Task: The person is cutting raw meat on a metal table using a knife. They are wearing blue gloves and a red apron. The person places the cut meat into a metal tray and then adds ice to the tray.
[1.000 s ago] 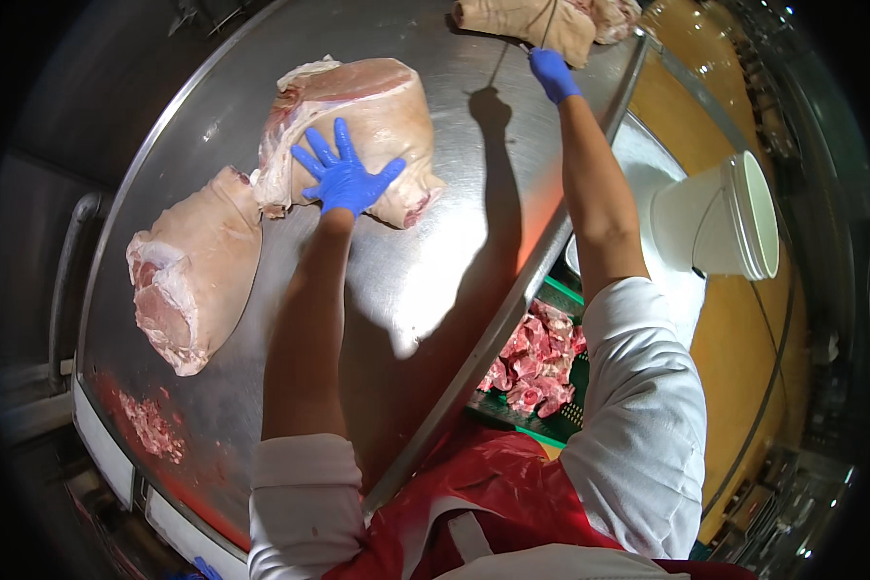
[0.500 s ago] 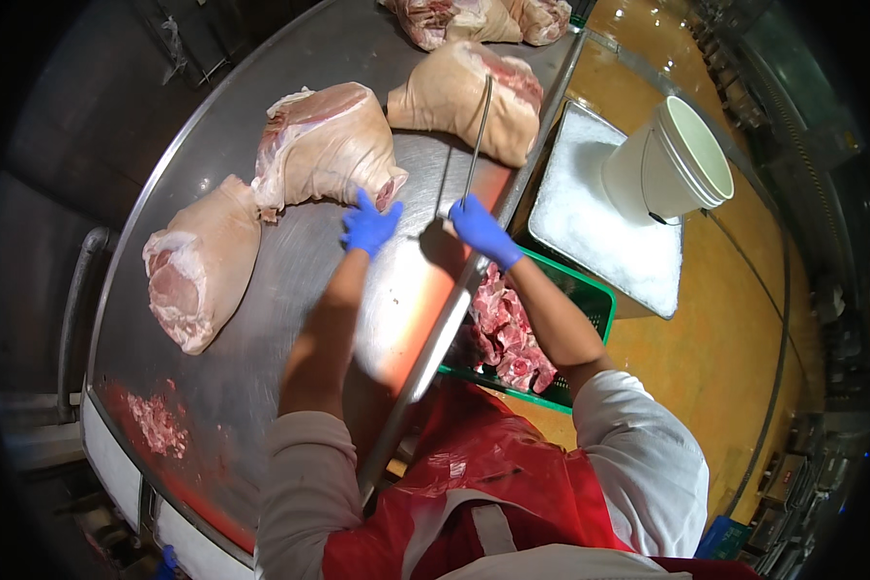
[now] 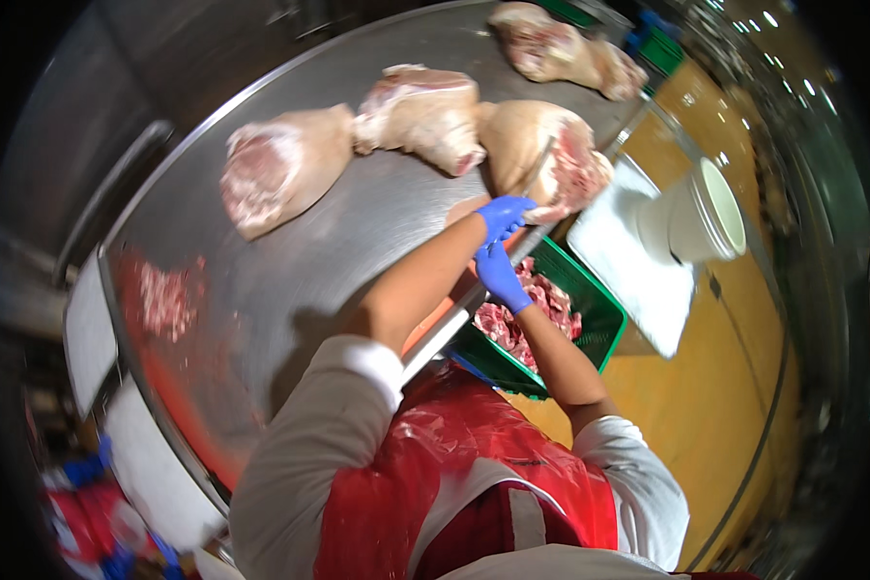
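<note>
My right hand (image 3: pixel 501 276), in a blue glove, is closed at the table's edge round the lower end of a long thin metal rod (image 3: pixel 543 166). The rod's blurred shaft lies over the skin of the nearest pork leg (image 3: pixel 518 137). My left hand (image 3: pixel 503 218), also gloved in blue, is just above the right one by the leg's cut end. Its fingers are curled, and what they grip is hidden. To the left lie a second pork leg (image 3: pixel 423 111) and a third pork leg (image 3: pixel 295 164), all on the steel table (image 3: pixel 358 237).
Another pork leg (image 3: pixel 565 50) lies at the far end. Below the table's right edge stands a green crate (image 3: pixel 604 324) with meat pieces (image 3: pixel 551 300). Right of it, a white bucket (image 3: pixel 681 213) stands on a white-filled tray (image 3: pixel 662 309). Meat scraps (image 3: pixel 164 302) lie left; another person (image 3: pixel 92 512) is lower left.
My left hand has left the middle leg and come over beside my right hand. The nearest leg now lies closer to my hands, its cut end toward the table's edge. The view has shifted.
</note>
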A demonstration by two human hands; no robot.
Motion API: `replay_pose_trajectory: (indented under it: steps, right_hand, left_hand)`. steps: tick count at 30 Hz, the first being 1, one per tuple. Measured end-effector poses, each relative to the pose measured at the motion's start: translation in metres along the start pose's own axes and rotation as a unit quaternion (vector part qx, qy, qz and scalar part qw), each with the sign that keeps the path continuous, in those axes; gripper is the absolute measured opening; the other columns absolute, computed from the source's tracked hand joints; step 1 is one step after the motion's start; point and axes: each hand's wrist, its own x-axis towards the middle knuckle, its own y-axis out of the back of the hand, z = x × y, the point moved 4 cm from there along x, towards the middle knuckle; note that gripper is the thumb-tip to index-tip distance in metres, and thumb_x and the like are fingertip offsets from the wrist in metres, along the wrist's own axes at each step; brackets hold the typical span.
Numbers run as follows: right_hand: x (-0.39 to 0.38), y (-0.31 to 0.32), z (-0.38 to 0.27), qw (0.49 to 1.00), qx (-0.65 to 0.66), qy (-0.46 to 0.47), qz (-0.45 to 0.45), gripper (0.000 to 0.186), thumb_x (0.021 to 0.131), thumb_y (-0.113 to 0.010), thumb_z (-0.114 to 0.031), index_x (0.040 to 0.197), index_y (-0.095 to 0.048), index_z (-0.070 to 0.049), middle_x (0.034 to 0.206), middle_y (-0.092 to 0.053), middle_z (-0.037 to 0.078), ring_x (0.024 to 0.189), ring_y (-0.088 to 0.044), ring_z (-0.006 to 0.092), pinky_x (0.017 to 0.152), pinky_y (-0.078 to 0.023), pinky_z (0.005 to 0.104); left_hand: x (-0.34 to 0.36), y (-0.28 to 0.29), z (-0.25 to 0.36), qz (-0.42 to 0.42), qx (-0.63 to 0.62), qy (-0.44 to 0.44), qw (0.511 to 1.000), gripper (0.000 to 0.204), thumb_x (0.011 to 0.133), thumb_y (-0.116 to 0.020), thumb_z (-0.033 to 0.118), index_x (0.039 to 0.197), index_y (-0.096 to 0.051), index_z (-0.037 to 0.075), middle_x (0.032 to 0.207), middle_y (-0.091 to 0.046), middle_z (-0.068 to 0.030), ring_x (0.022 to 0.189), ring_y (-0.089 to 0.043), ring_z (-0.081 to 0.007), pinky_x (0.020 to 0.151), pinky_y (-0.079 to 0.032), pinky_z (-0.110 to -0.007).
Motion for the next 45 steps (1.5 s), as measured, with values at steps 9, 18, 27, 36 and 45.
replay_pose_trajectory:
  steps: [9, 18, 27, 36, 45]
  right_hand:
    - [0.081, -0.126, -0.025, 0.958, -0.187, 0.193, -0.098, 0.029, 0.093, -0.054, -0.017, 0.113, -0.054, 0.004, 0.091, -0.062, 0.025, 0.081, -0.061, 0.0347, 0.07, -0.048, 0.0458]
    - [0.039, -0.075, -0.173, 0.889, -0.081, 0.382, -0.239, 0.022, 0.091, -0.054, -0.011, 0.108, -0.055, 0.003, 0.073, -0.063, 0.022, 0.063, -0.062, 0.0382, 0.057, -0.046, 0.0475]
    - [-0.167, -0.233, -0.15, 0.683, -0.076, 0.379, -0.62, 0.037, 0.094, -0.051, -0.017, 0.128, -0.044, -0.002, 0.082, -0.064, 0.03, 0.072, -0.062, 0.0479, 0.059, -0.048, 0.055]
    - [-0.332, -0.3, -0.193, 0.654, -0.119, 0.437, -0.605, 0.041, 0.095, -0.053, -0.029, 0.121, -0.044, 0.001, 0.067, -0.062, 0.026, 0.053, -0.059, 0.0445, 0.049, -0.046, 0.055]
    - [-0.433, -0.32, -0.188, 0.445, -0.121, 0.635, -0.62, 0.032, 0.097, -0.047, -0.029, 0.108, -0.053, 0.001, 0.087, -0.061, 0.025, 0.075, -0.06, 0.044, 0.067, -0.047, 0.0503]
  left_hand:
    - [-0.024, 0.053, 0.054, 0.184, 0.397, -0.226, 0.87, 0.039, 0.079, -0.057, 0.04, 0.089, -0.073, 0.006, 0.089, -0.07, -0.0205, 0.083, -0.069, -0.0348, 0.078, -0.052, -0.045]
    - [-0.241, 0.146, 0.011, 0.263, -0.12, -0.329, 0.899, 0.03, 0.097, -0.056, 0.037, 0.102, -0.056, 0.007, 0.076, -0.061, -0.004, 0.066, -0.058, -0.0113, 0.058, -0.047, -0.027]
    - [-0.419, 0.088, -0.252, 0.582, -0.128, -0.237, 0.767, 0.021, 0.098, -0.055, 0.022, 0.106, -0.057, 0.004, 0.086, -0.061, -0.0052, 0.082, -0.06, -0.0123, 0.075, -0.052, -0.031]
    - [-0.582, 0.062, -0.313, 0.733, -0.061, -0.209, 0.644, 0.02, 0.097, -0.049, 0.018, 0.106, -0.058, 0.002, 0.082, -0.055, -0.0086, 0.078, -0.057, -0.0184, 0.073, -0.047, -0.034]
    - [-0.696, 0.003, -0.333, 0.722, -0.168, -0.302, 0.599, 0.025, 0.103, -0.04, 0.023, 0.105, -0.058, 0.007, 0.076, -0.055, -0.0048, 0.071, -0.058, -0.0142, 0.07, -0.046, -0.029]
